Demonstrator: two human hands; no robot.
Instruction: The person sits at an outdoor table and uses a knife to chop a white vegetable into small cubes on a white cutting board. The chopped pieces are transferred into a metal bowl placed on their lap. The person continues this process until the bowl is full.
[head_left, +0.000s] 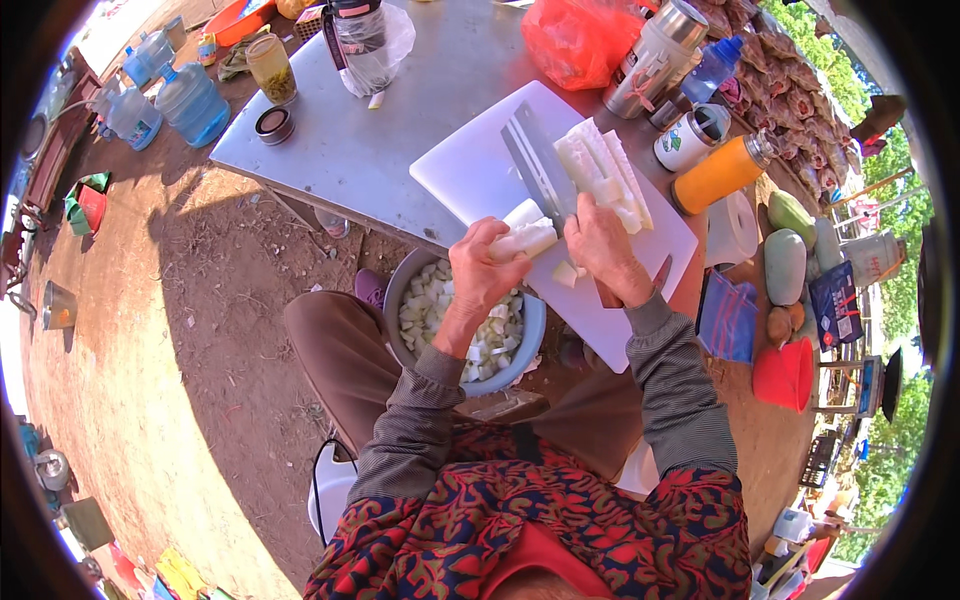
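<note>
My left hand grips a white piece of peeled vegetable at the near left of the white cutting board. My right hand is closed on the handle of a broad cleaver, whose blade lies over the board just beside that piece. Long white strips of the same vegetable rest to the right of the blade, and a small cut chunk sits below it. Beneath my left hand, a basin holds several white chunks.
The board is on a metal table. Bottles and flasks line its right, with a red bag behind and a jar at left. Gourds and a red bucket are at right, water jugs at upper left.
</note>
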